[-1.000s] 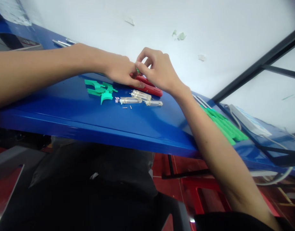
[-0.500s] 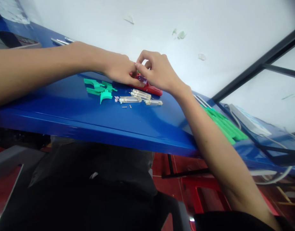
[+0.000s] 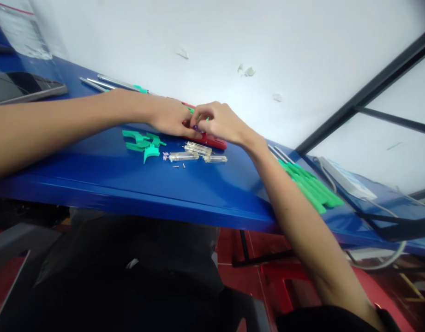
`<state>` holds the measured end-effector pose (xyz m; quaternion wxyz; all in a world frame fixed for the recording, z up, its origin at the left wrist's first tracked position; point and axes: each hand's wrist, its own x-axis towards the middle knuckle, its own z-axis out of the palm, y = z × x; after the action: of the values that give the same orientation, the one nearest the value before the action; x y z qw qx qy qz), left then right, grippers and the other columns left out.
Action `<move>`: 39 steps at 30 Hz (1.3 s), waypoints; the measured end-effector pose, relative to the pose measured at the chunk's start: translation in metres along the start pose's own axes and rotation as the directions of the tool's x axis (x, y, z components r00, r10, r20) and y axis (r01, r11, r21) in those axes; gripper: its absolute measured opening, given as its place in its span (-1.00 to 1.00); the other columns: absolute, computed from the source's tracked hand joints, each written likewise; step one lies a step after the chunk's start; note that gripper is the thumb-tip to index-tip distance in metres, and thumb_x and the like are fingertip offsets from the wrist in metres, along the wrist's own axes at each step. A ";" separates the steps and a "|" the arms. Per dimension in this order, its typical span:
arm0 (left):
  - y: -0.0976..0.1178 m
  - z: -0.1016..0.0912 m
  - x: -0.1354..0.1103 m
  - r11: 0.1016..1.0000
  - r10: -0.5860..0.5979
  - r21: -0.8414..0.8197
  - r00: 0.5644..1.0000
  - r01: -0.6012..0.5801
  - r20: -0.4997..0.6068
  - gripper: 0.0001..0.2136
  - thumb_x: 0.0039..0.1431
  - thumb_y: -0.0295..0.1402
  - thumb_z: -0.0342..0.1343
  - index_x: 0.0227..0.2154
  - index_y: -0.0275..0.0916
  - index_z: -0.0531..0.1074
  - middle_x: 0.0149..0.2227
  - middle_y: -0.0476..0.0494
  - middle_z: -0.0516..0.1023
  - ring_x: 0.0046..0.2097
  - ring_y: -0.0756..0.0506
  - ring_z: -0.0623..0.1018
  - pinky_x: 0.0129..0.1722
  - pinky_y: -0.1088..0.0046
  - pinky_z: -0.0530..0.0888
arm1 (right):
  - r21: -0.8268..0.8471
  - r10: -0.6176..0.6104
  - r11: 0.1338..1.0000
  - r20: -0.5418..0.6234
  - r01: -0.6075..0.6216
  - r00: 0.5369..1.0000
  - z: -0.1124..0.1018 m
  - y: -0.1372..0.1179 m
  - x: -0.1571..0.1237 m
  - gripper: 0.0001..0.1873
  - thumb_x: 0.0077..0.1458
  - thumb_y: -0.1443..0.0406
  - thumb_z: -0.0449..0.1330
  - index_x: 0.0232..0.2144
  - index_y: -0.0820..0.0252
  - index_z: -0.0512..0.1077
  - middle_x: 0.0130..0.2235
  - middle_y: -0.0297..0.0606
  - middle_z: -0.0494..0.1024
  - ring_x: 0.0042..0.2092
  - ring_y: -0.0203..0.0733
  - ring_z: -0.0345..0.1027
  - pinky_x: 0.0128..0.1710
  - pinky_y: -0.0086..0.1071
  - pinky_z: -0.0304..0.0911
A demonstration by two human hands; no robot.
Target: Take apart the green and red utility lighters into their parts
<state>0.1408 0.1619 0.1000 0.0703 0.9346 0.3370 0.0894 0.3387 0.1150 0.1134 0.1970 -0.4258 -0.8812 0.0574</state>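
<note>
My left hand and my right hand meet at the far side of a blue table, over a long red piece. The left hand's fingers curl onto the red piece's end. The right hand pinches a small purple part against it. Just in front lie three clear plastic tubes and a small heap of teal plastic clips. Tiny metal pins lie near the tubes.
A row of green strips lies right of my right forearm. Metal rods lie at the back left beside a phone. A white wall backs the table. A black frame and a grey cable are at right.
The view tipped upward a little. My right hand lowered and closed tighter onto the small part on the red piece. The left hand stayed on the red piece.
</note>
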 end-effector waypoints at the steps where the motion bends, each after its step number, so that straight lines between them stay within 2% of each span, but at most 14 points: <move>1: 0.001 -0.001 0.000 0.999 -0.017 0.049 1.000 0.016 0.019 -0.47 0.28 0.25 0.11 -0.26 -0.14 0.64 -0.47 -0.12 0.49 -0.21 -0.25 0.53 -0.12 0.23 0.31 | 0.004 -0.022 1.000 0.003 0.022 1.000 0.000 0.002 0.000 -0.75 0.03 0.37 0.18 -0.28 0.13 0.64 -0.14 -0.23 0.72 -0.11 0.00 0.54 -0.05 -0.20 0.38; 6: 0.008 -0.005 -0.005 0.980 -0.101 0.183 0.991 0.083 0.091 -0.35 0.37 0.32 -0.10 -0.34 -0.18 0.56 -0.48 -0.20 0.53 -0.38 -0.19 0.47 -0.26 0.22 0.30 | 0.031 -0.082 0.996 0.031 0.081 0.996 0.000 0.008 0.000 -0.74 -0.02 0.37 0.25 -0.25 0.14 0.66 -0.11 -0.24 0.74 -0.16 -0.06 0.54 -0.08 -0.22 0.38; 11: 0.011 -0.007 -0.009 0.987 -0.081 0.144 0.991 0.066 0.102 -0.43 0.39 0.24 -0.07 -0.27 -0.17 0.55 -0.43 -0.19 0.55 -0.38 -0.17 0.45 -0.26 0.23 0.30 | 0.084 -0.086 0.993 0.033 0.083 0.996 -0.006 0.010 -0.002 -0.73 -0.02 0.41 0.29 -0.24 0.13 0.69 -0.18 -0.29 0.73 -0.24 -0.16 0.50 -0.13 -0.27 0.36; 14: 0.008 -0.007 -0.009 0.987 -0.084 0.148 0.992 0.070 0.097 -0.42 0.36 0.27 -0.03 -0.30 -0.17 0.53 -0.41 -0.20 0.55 -0.39 -0.15 0.43 -0.28 0.23 0.28 | 0.088 -0.069 0.994 -0.026 0.071 0.997 -0.010 0.012 -0.001 -0.82 0.08 0.37 0.30 -0.26 0.11 0.69 -0.16 -0.29 0.73 -0.25 -0.17 0.49 -0.13 -0.27 0.36; 17: 0.005 -0.007 -0.009 0.988 -0.083 0.138 0.992 0.069 0.098 -0.44 0.33 0.28 0.00 -0.33 -0.17 0.48 -0.38 -0.22 0.57 -0.39 -0.17 0.45 -0.31 0.22 0.25 | 0.081 -0.035 0.995 -0.161 0.049 0.986 -0.014 0.014 0.000 -0.87 0.23 0.25 0.30 -0.23 0.11 0.66 -0.14 -0.24 0.73 -0.22 -0.14 0.51 -0.10 -0.23 0.37; 22: 0.009 -0.011 -0.011 0.996 -0.051 0.083 0.991 0.041 0.122 -0.54 0.27 0.19 0.12 -0.37 -0.15 0.40 -0.38 -0.20 0.58 -0.40 -0.19 0.48 -0.34 0.23 0.26 | 0.104 0.060 0.994 -0.409 -0.019 0.910 -0.017 0.015 0.000 -0.81 0.34 0.14 0.24 -0.20 0.08 0.59 -0.19 -0.24 0.70 -0.24 -0.11 0.55 -0.08 -0.18 0.41; 25: 0.012 -0.013 -0.013 0.999 -0.025 0.051 0.992 0.019 0.120 -0.63 0.25 0.06 0.17 -0.38 -0.15 0.38 -0.41 -0.15 0.56 -0.43 -0.14 0.45 -0.36 0.26 0.26 | 0.132 0.113 0.990 -0.507 -0.053 0.854 -0.018 0.015 0.000 -0.78 0.35 0.10 0.21 -0.20 0.07 0.54 -0.24 -0.25 0.69 -0.31 -0.13 0.55 -0.14 -0.18 0.41; 28: 0.010 -0.014 -0.014 1.000 0.004 0.020 0.993 -0.007 0.121 -0.65 0.22 0.04 0.20 -0.39 -0.15 0.39 -0.42 -0.12 0.54 -0.44 -0.12 0.43 -0.37 0.27 0.25 | 0.154 0.152 0.985 -0.585 -0.075 0.797 -0.019 0.014 0.000 -0.76 0.37 0.08 0.17 -0.18 0.08 0.51 -0.24 -0.23 0.67 -0.33 -0.13 0.56 -0.20 -0.20 0.41; 33: 0.001 -0.011 -0.010 0.999 0.036 -0.018 0.993 -0.034 0.114 -0.66 0.19 0.04 0.23 -0.35 -0.15 0.43 -0.39 -0.14 0.57 -0.40 -0.14 0.47 -0.37 0.28 0.25 | 0.172 0.193 0.979 -0.641 -0.106 0.743 -0.023 0.017 -0.001 -0.75 0.36 0.06 0.15 -0.19 0.05 0.50 -0.27 -0.22 0.66 -0.30 -0.10 0.57 -0.20 -0.19 0.41; 39: -0.007 -0.011 -0.007 0.999 0.031 -0.027 0.993 -0.028 0.115 -0.61 0.17 0.10 0.24 -0.33 -0.16 0.43 -0.38 -0.12 0.55 -0.37 -0.14 0.48 -0.38 0.31 0.26 | 0.163 0.215 0.976 -0.645 -0.143 0.734 -0.020 0.025 0.001 -0.72 0.35 0.03 0.17 -0.18 0.05 0.54 -0.25 -0.20 0.69 -0.30 -0.06 0.58 -0.18 -0.16 0.40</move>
<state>0.1287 0.1632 0.1086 0.1003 0.9421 0.3175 0.0403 0.3643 0.1303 0.1249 0.5096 -0.4907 -0.7060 -0.0324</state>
